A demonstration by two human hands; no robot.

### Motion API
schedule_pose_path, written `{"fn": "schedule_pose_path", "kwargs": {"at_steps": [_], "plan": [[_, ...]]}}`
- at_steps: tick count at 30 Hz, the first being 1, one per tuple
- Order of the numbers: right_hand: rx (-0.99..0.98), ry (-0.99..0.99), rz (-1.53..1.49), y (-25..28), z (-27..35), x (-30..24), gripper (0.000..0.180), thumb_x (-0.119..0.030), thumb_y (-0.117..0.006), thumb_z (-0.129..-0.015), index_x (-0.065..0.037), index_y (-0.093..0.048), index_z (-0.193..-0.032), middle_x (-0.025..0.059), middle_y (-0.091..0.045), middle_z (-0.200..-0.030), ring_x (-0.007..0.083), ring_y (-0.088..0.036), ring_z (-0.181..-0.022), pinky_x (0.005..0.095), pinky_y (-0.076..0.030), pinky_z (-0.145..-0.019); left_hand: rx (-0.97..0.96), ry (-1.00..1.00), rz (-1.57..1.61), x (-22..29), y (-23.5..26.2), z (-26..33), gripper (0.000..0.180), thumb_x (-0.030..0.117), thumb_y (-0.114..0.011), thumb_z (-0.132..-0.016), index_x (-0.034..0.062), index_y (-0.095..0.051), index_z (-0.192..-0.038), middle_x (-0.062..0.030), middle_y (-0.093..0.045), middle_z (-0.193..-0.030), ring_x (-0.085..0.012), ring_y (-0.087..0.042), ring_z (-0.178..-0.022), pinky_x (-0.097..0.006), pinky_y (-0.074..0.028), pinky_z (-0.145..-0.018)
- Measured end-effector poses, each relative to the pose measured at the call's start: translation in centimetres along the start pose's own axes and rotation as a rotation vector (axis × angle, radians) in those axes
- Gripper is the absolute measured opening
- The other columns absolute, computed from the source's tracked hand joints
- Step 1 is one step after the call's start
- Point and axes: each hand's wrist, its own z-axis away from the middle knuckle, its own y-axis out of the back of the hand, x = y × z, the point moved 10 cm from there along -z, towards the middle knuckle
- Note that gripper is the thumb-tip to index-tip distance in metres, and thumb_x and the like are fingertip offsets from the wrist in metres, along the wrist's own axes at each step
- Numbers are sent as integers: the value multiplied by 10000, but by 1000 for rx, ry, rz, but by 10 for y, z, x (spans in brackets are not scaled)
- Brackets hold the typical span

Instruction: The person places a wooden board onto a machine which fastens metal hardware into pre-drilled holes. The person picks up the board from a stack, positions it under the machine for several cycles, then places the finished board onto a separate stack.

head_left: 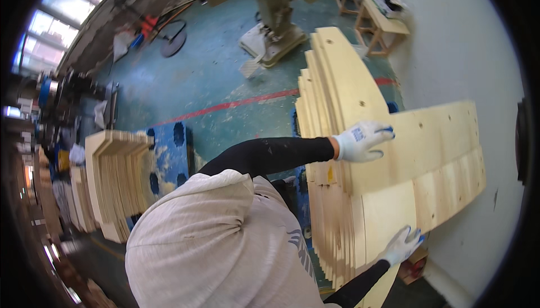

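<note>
Hands (361, 141) at wooden panel (433, 142), long axis rightward

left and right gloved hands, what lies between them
In the head view, only pale wooden boards show between the left hand and the right hand.

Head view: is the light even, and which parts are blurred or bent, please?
In the head view, the windows at upper left are washed out by glare; in the same view, the left rim looks smeared, the corners fall to black, and the red floor line bows slightly; the boards near the left hand look clearer.
</note>
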Motion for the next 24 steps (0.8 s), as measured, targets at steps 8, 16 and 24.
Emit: {"fn": "schedule_pose_path", "kwargs": {"at_steps": [8,16,24], "plan": [[231,283,-839,22,95,-205,262,-151,-667,-992,-3,-654,-1207,157,-687,-1154,269,-672,-1001,391,-554,-880,215,1176,-253,-123,240,480,375,265,-639,-894,60,-654,-1207,-171,-657,-1195,-362,-619,-1130,-421,-495,-972],[-920,656,-906,-150,347,-598,329,-135,-614,-1004,84,-616,-1249,170,-668,-1228,242,-629,-1099,350,-475,-1004,598,1887,-66,-80,435,804,508,377,-632,-903,40,-615,-1283,-204,-654,-1270,-364,-612,-1197,-434,-490,-984],[-1430,977,-516,-214,559,-809,221,-140,-636,-974,41,-672,-1096,51,-688,-1002,132,-606,-891,289,-491,-829,1327,1912,-174,-63,567,950,591,404,-670,-896,49,-566,-1357,-202,-586,-1383,-350,-554,-1283,-407,-434,-1067]]}}
